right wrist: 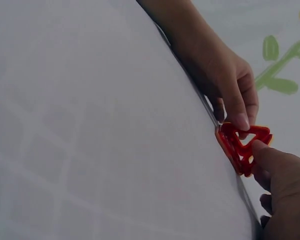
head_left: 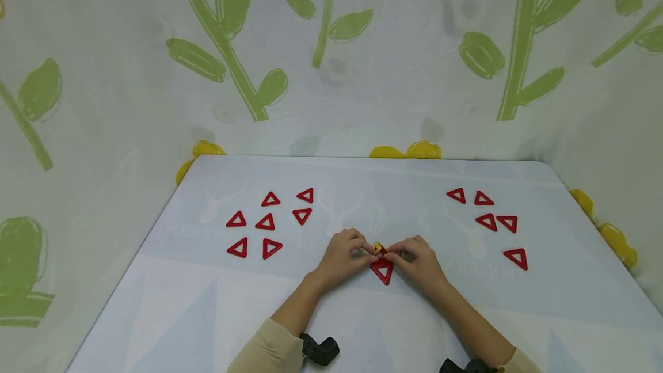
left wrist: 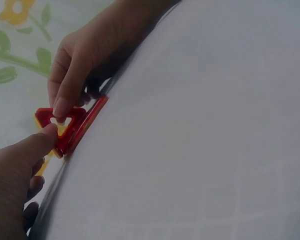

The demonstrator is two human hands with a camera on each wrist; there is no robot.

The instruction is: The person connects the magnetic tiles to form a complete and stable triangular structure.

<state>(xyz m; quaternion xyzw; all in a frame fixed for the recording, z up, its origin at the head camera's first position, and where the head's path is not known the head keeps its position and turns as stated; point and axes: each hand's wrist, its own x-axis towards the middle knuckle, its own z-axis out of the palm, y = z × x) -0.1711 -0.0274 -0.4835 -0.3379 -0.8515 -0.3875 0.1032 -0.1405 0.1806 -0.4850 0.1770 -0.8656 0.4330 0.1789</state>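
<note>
Near the middle of the table, my left hand (head_left: 342, 255) and right hand (head_left: 420, 265) pinch a small red triangle tile (left wrist: 76, 119) from either side. It stands tilted up, with yellow edges showing behind it; whether that is a separate piece I cannot tell. Against its base lies a flat red triangle frame (head_left: 386, 281), its point toward me. Both thumbs press the near face of the raised tile in the wrist views, close to its centre opening. Behind it the other fingertips are partly hidden.
To the left lie several red triangle frames (head_left: 243, 240) in a loose group. Several more red triangle frames (head_left: 522, 263) are spread on the right. The white table (head_left: 171, 315) has a patterned cloth wall (head_left: 362, 108) behind its far edge.
</note>
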